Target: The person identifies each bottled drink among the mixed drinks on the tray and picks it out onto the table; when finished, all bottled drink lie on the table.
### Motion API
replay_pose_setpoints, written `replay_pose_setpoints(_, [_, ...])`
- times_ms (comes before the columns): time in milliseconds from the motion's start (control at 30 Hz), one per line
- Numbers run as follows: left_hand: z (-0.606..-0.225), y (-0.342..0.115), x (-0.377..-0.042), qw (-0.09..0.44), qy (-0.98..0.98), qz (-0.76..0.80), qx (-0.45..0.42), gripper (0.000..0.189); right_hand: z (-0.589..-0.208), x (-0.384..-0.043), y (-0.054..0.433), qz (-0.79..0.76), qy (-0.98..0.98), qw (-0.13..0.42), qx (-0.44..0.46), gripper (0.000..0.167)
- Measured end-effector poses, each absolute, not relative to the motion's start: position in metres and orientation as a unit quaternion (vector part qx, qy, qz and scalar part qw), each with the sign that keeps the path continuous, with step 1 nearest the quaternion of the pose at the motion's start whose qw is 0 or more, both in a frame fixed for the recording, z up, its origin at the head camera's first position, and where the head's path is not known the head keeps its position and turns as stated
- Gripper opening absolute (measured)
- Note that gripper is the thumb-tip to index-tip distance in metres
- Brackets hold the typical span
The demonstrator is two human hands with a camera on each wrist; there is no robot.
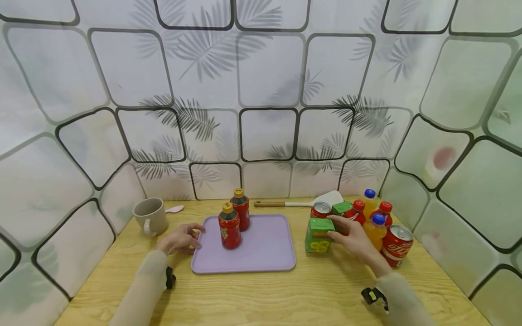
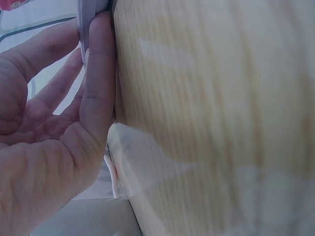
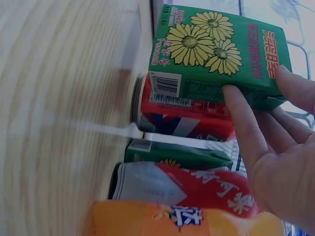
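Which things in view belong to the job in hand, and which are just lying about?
Likely part of the job:
green carton, in the right grip
lilac tray, left grip touching its rim
two yellow-capped bottles, standing on the tray
clustered drinks near the right grip, possibly

Apparently just lying about:
mug
pink spoon
spatula at the back

Matt plastic tray (image 1: 265, 251), smooth paper carton (image 1: 319, 236), wood-grained table (image 1: 244, 299).
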State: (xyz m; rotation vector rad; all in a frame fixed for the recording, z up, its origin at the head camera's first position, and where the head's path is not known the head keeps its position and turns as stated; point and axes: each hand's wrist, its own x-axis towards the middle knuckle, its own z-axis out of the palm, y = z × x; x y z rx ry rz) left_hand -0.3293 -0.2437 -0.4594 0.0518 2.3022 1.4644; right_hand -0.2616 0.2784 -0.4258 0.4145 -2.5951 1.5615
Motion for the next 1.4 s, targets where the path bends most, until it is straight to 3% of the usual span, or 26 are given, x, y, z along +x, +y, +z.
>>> replay_pose_setpoints(1400, [-0.46,-0.245,-0.331,0.201,0.831,0.518,0.023,0.057,-0.434,-0.27,0.284,0.499,-0.862,0.026,0.092,0.052])
